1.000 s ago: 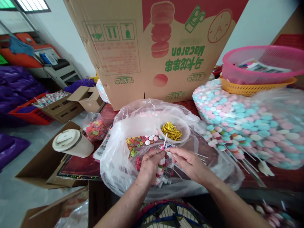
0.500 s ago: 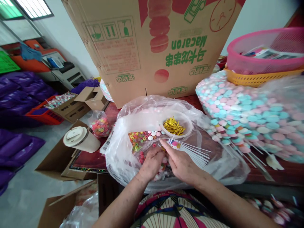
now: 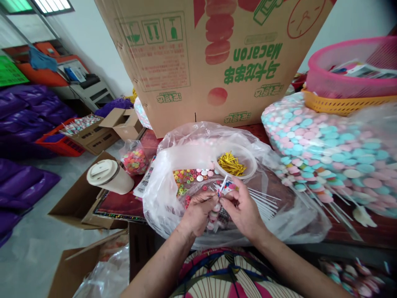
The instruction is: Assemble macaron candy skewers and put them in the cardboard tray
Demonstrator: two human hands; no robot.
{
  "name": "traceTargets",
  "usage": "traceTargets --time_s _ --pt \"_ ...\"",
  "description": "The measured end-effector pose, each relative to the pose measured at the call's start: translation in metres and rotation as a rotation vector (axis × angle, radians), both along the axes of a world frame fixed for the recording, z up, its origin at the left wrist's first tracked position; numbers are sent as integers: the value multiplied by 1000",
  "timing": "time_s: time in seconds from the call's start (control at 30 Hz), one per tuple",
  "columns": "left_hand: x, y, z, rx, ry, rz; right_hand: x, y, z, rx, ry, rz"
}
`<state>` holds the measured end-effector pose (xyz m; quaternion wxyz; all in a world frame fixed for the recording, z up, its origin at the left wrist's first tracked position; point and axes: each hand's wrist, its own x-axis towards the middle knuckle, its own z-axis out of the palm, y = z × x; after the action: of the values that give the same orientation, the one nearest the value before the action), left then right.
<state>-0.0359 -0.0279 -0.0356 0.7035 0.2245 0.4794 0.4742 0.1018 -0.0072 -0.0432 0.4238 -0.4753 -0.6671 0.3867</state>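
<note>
In the head view, the left hand [image 3: 198, 211] and right hand [image 3: 243, 209] have their fingers closed on the neck of a wrapped candy stick [image 3: 214, 216], over the desk [image 3: 339, 229]. Too slack a pinch could let it slip or come unwrapped.

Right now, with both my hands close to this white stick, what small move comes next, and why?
Perhaps hold steady with your left hand and make a small twist with your right hand: the hands come together near the visible lower part of the white stick, with candies just below. Whether anything is tied there is hidden.
</note>
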Motion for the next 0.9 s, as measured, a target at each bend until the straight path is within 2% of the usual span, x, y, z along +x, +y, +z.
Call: traceTargets --time_s 0.07,0.2,0.27,0.3,0.37,0.43,0.5,0.6,0.67,0.73,0.8,0.87,0.9 --pt "-4 1 1 -13 -111 -69 7 3 7 14 -42 137" --pt "-10 2 2 -62 -326 -303 25 18 35 129 -139 590" --pt "-10 1 4 -55 -392 -374 29 23 43 57 -76 734" --pt "-10 1 6 -41 -414 -368 28 24 44 -15 -36 759" --pt "-8 3 9 -17 -434 -289 22 21 39 -158 43 685" --pt "-6 5 12 4 -436 -161 13 15 30 -184 83 507" --pt "-4 8 14 28 -424 -35 6 8 21 -26 24 338" --pt "4 9 15 68 -339 88 5 7 17 375 -223 231" --pt "9 6 15 128 -168 177 9 12 24 592 -407 192" --pt "9 3 17 143 55 250 12 16 34 713 -559 75" --pt "2 0 25 28 148 140 9 16 42 775 -642 -17" --pt "-16 -2 40 -81 48 -52 3 12 43 802 -629 72" --pt "-27 -3 48 -64 -26 -72 0 9 42 785 -600 150"
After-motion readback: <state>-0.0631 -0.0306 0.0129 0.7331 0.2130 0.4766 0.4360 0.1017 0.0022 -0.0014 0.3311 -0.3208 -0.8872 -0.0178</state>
